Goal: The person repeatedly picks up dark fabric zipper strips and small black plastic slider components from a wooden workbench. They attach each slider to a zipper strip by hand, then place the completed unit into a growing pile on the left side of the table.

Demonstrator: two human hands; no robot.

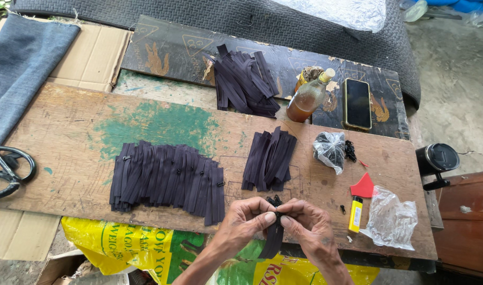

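Pinching dark zipper strip (274,238): left hand (245,217), right hand (308,224) grip tight; zipper row (167,182), lighter (355,214) flanking.

Makeshift zipper workbench (67,174) outdoors

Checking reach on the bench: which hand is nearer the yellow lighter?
Right. The right hand sits just left of the yellow lighter; the left hand is farther left, beyond it.
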